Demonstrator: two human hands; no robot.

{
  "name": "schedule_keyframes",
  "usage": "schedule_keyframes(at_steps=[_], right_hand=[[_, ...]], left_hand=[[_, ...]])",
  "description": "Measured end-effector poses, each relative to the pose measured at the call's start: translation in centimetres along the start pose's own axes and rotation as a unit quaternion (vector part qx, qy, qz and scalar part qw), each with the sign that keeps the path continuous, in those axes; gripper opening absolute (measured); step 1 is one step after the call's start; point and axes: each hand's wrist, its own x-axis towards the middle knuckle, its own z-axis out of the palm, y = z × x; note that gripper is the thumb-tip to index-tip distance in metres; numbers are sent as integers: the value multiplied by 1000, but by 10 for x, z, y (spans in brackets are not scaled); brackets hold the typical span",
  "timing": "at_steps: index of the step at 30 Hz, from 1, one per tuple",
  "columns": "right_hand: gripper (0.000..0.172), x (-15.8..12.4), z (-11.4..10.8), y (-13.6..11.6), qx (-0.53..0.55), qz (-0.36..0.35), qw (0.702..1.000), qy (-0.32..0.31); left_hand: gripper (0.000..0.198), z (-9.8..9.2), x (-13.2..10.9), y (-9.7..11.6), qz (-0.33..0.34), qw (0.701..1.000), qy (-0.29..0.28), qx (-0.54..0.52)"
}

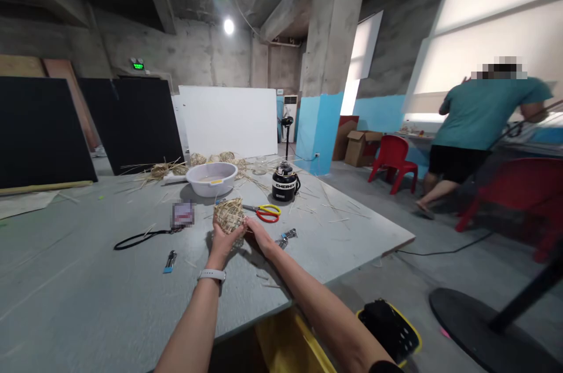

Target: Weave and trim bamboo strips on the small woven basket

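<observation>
A small woven bamboo basket (229, 214) of pale strips is held above the near part of the table. My left hand (222, 239) wraps round its left and lower side, with a light watch band on the wrist. Against the basket's right side, the fingers of my right hand (259, 235) pinch at the weave; whether a single strip is between them is too small to make out. Just behind lie scissors (267, 213) with red and yellow handles. Small metal clips (285, 238) rest right of my right hand, and another clip (170, 261) lies to the left.
A white basin (212, 180) stands behind the basket, beside a black canister (284, 183) marked ENERGY. Loose bamboo strips (334, 203) litter the table (132, 302). A lanyard (141, 239) lies at left. Beyond the table's right edge are red chairs (393, 160) and a person (479, 115) leaning over a counter.
</observation>
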Motion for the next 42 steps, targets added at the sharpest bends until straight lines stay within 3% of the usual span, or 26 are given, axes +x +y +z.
schedule_keyframes(at_steps=[3,7,11,20,23,25,28,35,42], right_hand=[[57,9,1,-4,9,20,1000,-20],[88,34,7,-9,11,30,999,-16],[100,52,19,-11,18,22,998,-52],[88,51,22,-10,-7,26,996,-87],[94,52,17,-17,-2,27,991,-131],[84,53,9,-21,7,48,985,-167],[68,55,-5,-22,-2,65,981,-185],[71,52,-15,-18,-67,46,978,-193],[57,55,-14,-21,-90,45,978,-183]], left_hand=[[108,1,1,-1,1,1000,-13,1],[108,0,3,-4,7,999,-33,2],[107,-4,6,-5,0,999,-45,14],[95,-16,9,2,-43,998,-51,15],[83,-25,7,7,-57,997,-53,6],[83,-30,5,10,-61,996,-58,-5],[93,-30,3,12,-44,997,-56,-32],[111,-20,4,12,-54,998,-38,-10],[125,-20,4,9,-39,998,-26,36]])
